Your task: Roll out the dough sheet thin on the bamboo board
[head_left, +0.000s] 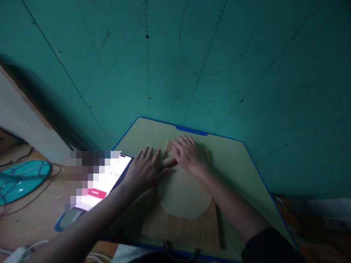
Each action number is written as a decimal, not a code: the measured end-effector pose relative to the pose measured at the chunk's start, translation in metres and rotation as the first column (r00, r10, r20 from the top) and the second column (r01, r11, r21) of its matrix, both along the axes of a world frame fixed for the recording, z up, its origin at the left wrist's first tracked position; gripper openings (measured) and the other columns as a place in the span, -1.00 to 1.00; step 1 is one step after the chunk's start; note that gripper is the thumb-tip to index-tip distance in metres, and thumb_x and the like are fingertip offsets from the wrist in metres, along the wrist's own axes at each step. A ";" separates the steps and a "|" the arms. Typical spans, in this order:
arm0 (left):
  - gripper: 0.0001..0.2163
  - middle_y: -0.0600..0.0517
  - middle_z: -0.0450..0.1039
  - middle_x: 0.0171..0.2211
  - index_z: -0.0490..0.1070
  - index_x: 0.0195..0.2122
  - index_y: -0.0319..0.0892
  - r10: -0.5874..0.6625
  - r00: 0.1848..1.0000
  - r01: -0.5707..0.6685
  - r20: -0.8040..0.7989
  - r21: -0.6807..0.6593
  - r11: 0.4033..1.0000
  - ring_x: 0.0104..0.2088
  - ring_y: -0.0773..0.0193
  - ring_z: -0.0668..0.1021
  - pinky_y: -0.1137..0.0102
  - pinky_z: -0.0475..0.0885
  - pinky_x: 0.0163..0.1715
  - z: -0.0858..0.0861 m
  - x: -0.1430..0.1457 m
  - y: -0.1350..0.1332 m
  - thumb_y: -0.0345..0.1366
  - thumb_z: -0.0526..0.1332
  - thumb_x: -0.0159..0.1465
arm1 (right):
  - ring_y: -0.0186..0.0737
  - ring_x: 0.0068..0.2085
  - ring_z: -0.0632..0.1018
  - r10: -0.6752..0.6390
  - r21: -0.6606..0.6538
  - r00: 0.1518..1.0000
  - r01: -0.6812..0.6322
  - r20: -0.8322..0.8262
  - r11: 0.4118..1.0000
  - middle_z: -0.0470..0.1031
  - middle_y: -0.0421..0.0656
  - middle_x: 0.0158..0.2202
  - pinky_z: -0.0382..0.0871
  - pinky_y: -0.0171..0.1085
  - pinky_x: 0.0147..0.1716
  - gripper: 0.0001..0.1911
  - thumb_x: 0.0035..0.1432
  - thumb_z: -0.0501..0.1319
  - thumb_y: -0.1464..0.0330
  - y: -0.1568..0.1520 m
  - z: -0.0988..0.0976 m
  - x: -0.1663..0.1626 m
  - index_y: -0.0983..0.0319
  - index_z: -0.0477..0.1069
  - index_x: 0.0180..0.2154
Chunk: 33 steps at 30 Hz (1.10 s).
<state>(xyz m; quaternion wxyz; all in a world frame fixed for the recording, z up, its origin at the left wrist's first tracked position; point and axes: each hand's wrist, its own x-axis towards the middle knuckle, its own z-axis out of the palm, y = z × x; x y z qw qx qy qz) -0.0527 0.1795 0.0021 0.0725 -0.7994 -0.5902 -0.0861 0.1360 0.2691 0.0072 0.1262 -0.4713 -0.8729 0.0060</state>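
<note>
A pale round sheet of dough (pixel 182 193) lies on a wooden board (pixel 181 228), which rests on a beige mat with a blue rim (pixel 233 157). My left hand (pixel 144 170) lies flat with fingers stretched out, at the dough's upper left edge, thumb touching it. My right hand (pixel 188 153) presses flat on the far part of the dough, fingers spread and pointing away from me. Neither hand holds anything.
A lit phone (pixel 105 180) lies left of the board, partly blurred. A large teal cutting mat (pixel 192 58) with printed lines covers the surface beyond. A teal fan grille (pixel 19 180) sits on the floor at far left, with cables nearby.
</note>
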 end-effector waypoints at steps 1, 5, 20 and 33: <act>-0.27 -0.46 0.40 0.19 0.32 0.25 -0.43 0.018 1.000 -0.018 -0.024 0.000 1.000 0.25 -0.33 0.42 -0.06 0.37 0.16 0.001 -0.004 0.006 0.20 0.07 0.37 | -0.01 0.37 0.28 0.004 -0.011 1.000 -0.004 -0.005 1.000 0.38 0.03 0.31 -0.09 0.06 0.40 -0.52 0.40 0.00 0.27 0.010 0.001 -0.009 0.26 0.42 0.22; -0.30 -0.45 0.41 0.17 0.37 0.21 -0.43 0.088 0.992 -0.088 -0.096 -0.001 0.996 0.26 -0.30 0.41 0.00 0.36 0.18 0.008 -0.018 0.025 0.17 0.04 0.40 | -0.09 0.32 0.34 0.002 -0.064 0.999 -0.004 -0.037 0.998 0.41 -0.03 0.28 -0.08 0.00 0.40 -0.54 0.39 0.02 0.32 0.042 0.009 -0.038 0.22 0.40 0.23; -0.18 -0.44 0.25 0.31 0.14 0.37 -0.42 -0.074 0.996 0.070 0.049 0.079 0.994 0.32 -0.32 0.31 -0.05 0.29 0.23 -0.007 0.030 -0.032 0.25 -0.12 0.40 | 0.02 0.40 0.22 0.066 -0.008 0.997 -0.066 0.026 0.998 0.25 0.03 0.39 -0.06 0.06 0.39 -0.44 0.45 -0.10 0.24 -0.019 -0.003 0.028 0.30 0.22 0.36; -0.22 -0.49 0.37 0.21 0.24 0.30 -0.47 0.029 0.996 -0.029 0.085 0.004 1.000 0.26 -0.28 0.40 -0.08 0.34 0.19 -0.009 -0.004 0.008 0.21 -0.11 0.42 | -0.08 0.36 0.29 0.081 -0.054 0.997 -0.080 0.019 0.995 0.35 -0.03 0.33 -0.07 0.00 0.40 -0.53 0.43 0.00 0.25 0.030 0.010 -0.027 0.20 0.39 0.25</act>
